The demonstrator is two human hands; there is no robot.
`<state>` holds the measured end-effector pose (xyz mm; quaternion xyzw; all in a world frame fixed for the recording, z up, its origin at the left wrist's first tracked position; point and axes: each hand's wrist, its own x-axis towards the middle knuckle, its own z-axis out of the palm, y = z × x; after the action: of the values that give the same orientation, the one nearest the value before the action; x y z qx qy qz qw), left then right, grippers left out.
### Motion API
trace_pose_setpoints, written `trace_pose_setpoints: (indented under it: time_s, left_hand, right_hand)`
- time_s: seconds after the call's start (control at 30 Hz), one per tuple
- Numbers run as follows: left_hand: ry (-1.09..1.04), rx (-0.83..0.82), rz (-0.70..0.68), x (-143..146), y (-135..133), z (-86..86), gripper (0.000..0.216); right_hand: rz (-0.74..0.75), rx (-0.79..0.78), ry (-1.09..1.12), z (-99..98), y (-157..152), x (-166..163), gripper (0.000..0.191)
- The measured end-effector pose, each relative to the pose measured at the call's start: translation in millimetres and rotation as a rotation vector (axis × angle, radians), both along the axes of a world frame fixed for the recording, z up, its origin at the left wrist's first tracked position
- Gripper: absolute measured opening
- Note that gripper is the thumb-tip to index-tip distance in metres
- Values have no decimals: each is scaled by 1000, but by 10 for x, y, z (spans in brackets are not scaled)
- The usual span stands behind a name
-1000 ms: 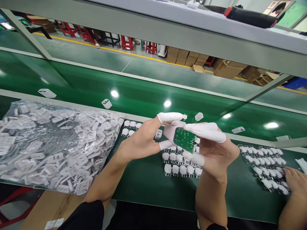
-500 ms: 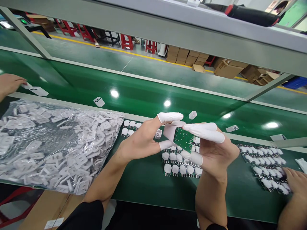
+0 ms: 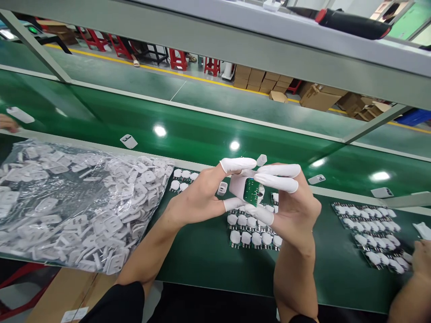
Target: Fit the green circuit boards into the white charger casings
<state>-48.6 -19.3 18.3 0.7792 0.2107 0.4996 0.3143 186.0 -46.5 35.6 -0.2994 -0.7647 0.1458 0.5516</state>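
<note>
My left hand (image 3: 202, 195) and my right hand (image 3: 289, 204) meet above the green work surface (image 3: 208, 255), both with white finger cots on. The left hand pinches a white plastic shell (image 3: 237, 185). The right hand grips a small green circuit board (image 3: 251, 190), now pushed partway into that shell. Below them lies a panel of boards with white parts (image 3: 252, 229). A small white housing (image 3: 222, 188) rests just under my left thumb.
A clear bag of white plug pieces (image 3: 77, 202) lies at the left. White housings (image 3: 128, 141) ride the green conveyor (image 3: 188, 130) behind. More board panels (image 3: 373, 233) sit at the right, where another person's hand (image 3: 422, 260) reaches. Another person's fingers (image 3: 8, 123) show at the far left.
My right hand has moved left and slid the green board into the white shell. The housings on the conveyor have drifted left. The hand at the far left has drawn back.
</note>
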Motion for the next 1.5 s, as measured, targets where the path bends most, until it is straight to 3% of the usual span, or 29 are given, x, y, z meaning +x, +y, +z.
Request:
trace_pose_setpoints:
  time_s: [0.27,0.53,0.6,0.77,1.03,1.23,1.33,1.5]
  left_hand:
    - [-41,-78,18,28,0,-53,76]
    - [-141,-23,53,84,66,-241,71]
    - [-181,-89,42,122,83,-270,65]
    - [-369,-252,-69,239,93,-235,55]
    - [-595,-567,-123,290,118,-142,58]
    - [-624,-739,-181,325,90,-73,65]
    - [-702,-929,-224,400,15,-29,58]
    - [-899,-1245,-134,553,-87,25,48]
  right_hand:
    - [37,-111,-31,3,4,3,59]
    - [66,-176,-28,24,47,-29,52]
    - [54,-204,-19,7,76,-9,55]
    - [60,-143,72,-61,141,119,89]
    - [54,-94,66,-98,110,115,86]
    - [71,-60,50,-128,105,60,86]
    - [71,-78,43,-130,98,50,89]
    - [66,-192,42,-121,105,36,81]
